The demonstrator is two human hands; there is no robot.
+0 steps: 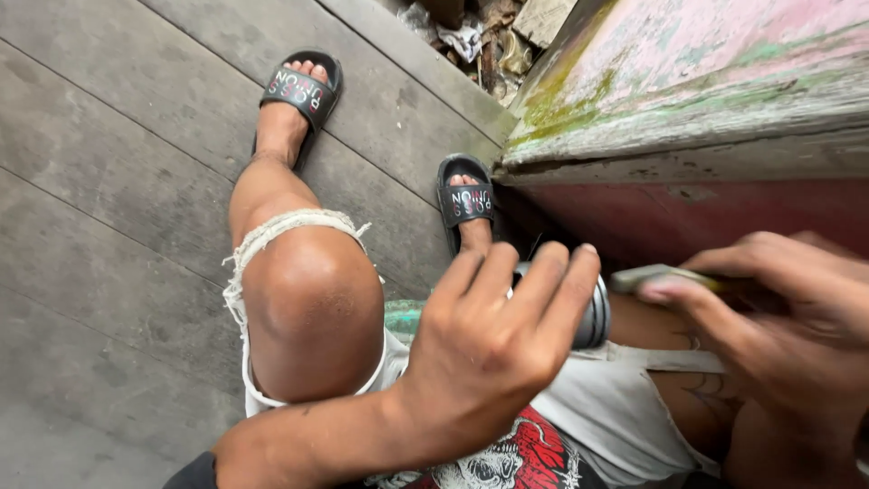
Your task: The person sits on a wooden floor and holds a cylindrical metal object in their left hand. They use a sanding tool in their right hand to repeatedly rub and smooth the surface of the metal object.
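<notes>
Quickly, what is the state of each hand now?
Left hand: closed around a dark ribbed cylinder.
Right hand: closed on a thin flat tool whose tip points at the cylinder; what kind of tool cannot be told.

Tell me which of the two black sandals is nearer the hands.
The sandal beside the worn pink board; the other sandal sits farther out on the grey planks.

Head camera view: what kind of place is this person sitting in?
Probably an outdoor wooden deck or porch: grey floor planks, a weathered, mossy pink painted board, and debris beyond the edge.
</notes>
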